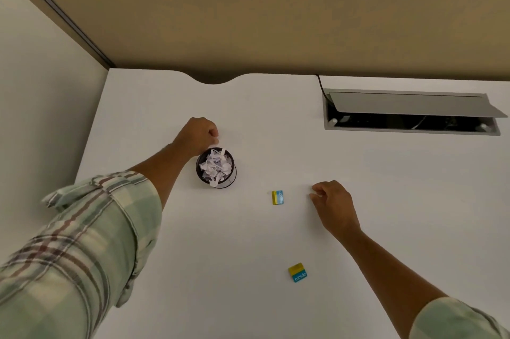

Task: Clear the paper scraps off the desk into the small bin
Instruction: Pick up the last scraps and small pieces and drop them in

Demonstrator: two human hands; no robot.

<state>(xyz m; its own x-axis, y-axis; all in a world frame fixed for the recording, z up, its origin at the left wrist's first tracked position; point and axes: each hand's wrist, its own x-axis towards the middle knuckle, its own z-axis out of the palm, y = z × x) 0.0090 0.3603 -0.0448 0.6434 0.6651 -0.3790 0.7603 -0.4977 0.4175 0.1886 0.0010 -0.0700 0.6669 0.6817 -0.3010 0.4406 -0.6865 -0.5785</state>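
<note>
A small dark round bin point(231, 175) stands on the white desk point(248, 242), filled with crumpled white paper scraps point(215, 166). My left hand point(199, 134) hovers just behind the bin's far rim, fingers pinched on a small white paper scrap point(217, 141). My right hand point(332, 202) rests on the desk to the right, its fingertips pinching a tiny white scrap point(318, 195) that is barely visible.
Two small yellow-and-blue packets lie on the desk, one point(277, 197) between the bin and my right hand, one point(298, 272) nearer me. An open cable tray with a grey flap point(411, 111) sits at the back right. A partition wall bounds the desk behind and left.
</note>
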